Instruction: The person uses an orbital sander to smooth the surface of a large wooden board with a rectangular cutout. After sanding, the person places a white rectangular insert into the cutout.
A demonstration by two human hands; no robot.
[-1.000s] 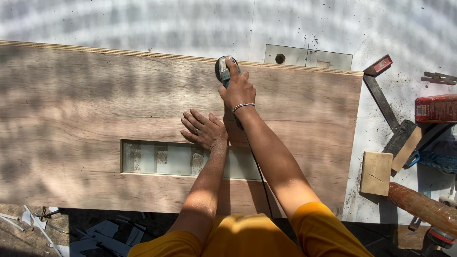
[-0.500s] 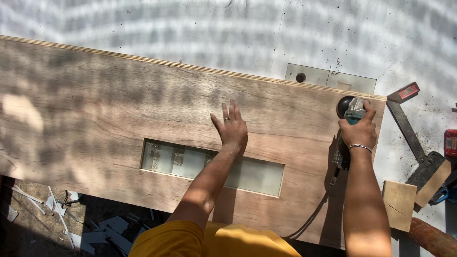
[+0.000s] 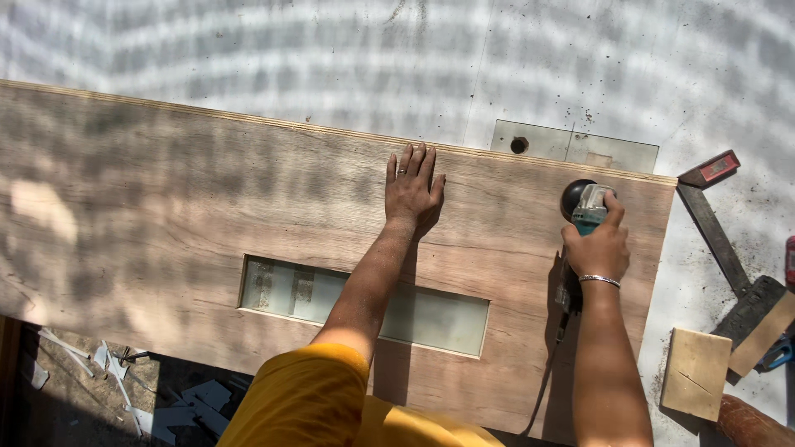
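A long brown plywood panel (image 3: 182,199) with a rectangular cut-out (image 3: 364,304) lies across the white table. My left hand (image 3: 411,189) rests flat on it near its far edge, fingers apart, a ring on one finger. My right hand (image 3: 598,245), with a bracelet at the wrist, grips a teal and grey angle grinder (image 3: 583,203) whose dark disc touches the panel close to its right end. The grinder's cord (image 3: 546,372) runs back toward me beside my right arm.
A clear plate with a hole (image 3: 571,146) lies beyond the panel. To the right are a red-ended square (image 3: 716,223), a small wood block (image 3: 695,373) and a wooden handle (image 3: 749,422). Scraps (image 3: 116,372) litter the ground at lower left.
My right hand carried the grinder from the panel's far middle edge to its right end, then slightly back left. My left hand slid from beside the cut-out up toward the far edge.
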